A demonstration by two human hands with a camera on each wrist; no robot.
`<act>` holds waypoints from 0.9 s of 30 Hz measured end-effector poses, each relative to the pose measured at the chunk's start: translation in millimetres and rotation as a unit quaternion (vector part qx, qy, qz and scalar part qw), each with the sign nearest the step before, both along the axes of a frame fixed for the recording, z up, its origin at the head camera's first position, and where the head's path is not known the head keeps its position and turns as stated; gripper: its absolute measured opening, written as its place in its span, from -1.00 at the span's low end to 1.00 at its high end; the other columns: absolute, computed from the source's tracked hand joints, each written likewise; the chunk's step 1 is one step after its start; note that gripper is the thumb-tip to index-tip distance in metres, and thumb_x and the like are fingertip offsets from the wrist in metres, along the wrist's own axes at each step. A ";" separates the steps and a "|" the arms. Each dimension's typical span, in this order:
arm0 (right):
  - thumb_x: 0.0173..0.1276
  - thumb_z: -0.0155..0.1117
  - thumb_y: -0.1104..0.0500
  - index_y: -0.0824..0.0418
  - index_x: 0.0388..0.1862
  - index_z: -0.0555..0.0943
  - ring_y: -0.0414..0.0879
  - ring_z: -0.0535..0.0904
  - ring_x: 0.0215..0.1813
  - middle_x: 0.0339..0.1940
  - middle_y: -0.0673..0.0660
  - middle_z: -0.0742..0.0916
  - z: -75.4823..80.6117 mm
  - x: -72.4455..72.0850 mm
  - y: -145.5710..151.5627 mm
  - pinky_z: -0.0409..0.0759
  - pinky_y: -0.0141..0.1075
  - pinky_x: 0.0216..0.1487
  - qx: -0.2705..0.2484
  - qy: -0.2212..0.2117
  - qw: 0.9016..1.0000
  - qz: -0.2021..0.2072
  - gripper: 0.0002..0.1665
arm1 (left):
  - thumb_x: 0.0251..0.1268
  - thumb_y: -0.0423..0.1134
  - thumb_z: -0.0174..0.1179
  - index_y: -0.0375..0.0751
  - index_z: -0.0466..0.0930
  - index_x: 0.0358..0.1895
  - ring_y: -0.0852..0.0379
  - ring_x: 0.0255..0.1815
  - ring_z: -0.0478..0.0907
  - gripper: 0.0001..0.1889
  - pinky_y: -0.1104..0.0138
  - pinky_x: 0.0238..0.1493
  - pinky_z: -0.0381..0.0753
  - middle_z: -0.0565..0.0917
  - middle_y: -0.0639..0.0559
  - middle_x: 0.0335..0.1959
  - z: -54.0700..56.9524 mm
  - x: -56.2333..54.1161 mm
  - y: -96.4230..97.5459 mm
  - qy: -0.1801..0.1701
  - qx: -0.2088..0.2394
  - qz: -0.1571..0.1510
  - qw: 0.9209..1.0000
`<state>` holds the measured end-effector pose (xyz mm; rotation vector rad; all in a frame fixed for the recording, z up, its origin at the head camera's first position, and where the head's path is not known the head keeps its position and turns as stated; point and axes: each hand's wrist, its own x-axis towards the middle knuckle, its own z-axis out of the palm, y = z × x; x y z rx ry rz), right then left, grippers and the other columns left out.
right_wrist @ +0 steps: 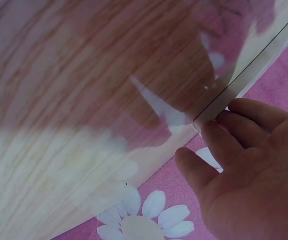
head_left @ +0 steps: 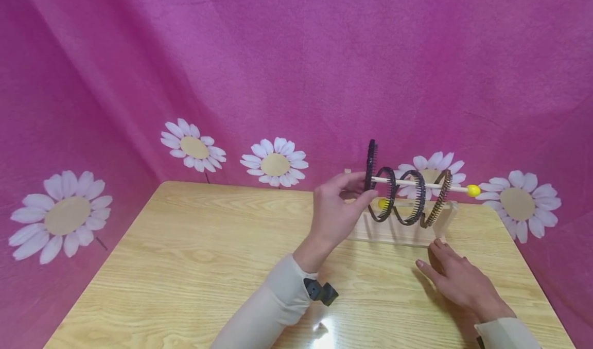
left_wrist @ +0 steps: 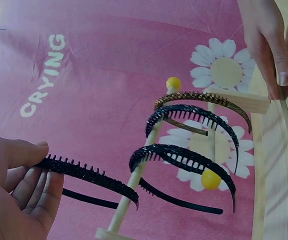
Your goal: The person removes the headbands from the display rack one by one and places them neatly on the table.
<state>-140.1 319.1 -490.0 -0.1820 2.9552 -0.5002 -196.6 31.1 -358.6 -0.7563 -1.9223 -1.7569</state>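
Right hand [head_left: 463,287], nearest: low over the right of the desk [head_left: 185,266], fingers extended and loosely spread, gripping nothing, fingertips at the near right corner of the stand [head_left: 384,236]; light pressure there would probably steady the frame. Left hand [head_left: 335,207]: thumb and fingers pinched on one black headband [head_left: 370,158], at the left end of the upper rod [head_left: 458,189]; whether its two ends straddle the rod cannot be told. Recommended handling: a light pinch, so the springy band does not twist; the band kept square to the rod, its teeth clear of the wood and the next band; movement slow, lest the row be knocked along. Held item: slim black arch, beaded or sparkling outside, a comb of fine teeth inside, standing nearly edge-on in the head view. Hung on the rod, left to right: second black headband [head_left: 394,187], third black headband [head_left: 421,189], both toothed, set apart; then a brown-gold headband [head_left: 437,207], nearest the yellow knob [head_left: 473,190]. Stand: pale wood, long base, a further yellow knob lower down. Farthest: magenta cloth [head_left: 324,81], white daisies.
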 end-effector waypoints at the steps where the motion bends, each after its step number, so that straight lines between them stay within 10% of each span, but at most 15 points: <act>1: 0.53 -0.11 -0.39 0.49 0.48 0.24 0.52 0.18 0.43 0.49 0.56 0.22 -0.3 0.1 0.2 0.16 0.43 0.31 0.001 0.000 1.000 0.000 0.02 | 0.14 -0.47 0.45 -0.42 0.70 -0.05 0.11 -0.32 0.69 -0.71 0.40 -0.23 0.71 0.74 -0.14 -0.31 1.1 1.2 -0.4 0.002 0.003 -0.003 1.000; 27: 0.53 -0.09 -0.38 0.49 0.48 0.24 0.52 0.19 0.42 0.49 0.56 0.22 -1.0 -0.1 0.5 0.21 0.43 0.29 -0.002 0.008 1.000 0.005 0.02 | 0.14 -0.48 0.44 -0.38 0.71 -0.01 0.22 -0.26 0.68 -0.69 0.30 -0.17 0.73 0.74 -0.08 -0.28 15.3 29.3 -34.2 -0.028 -0.003 -0.050 0.998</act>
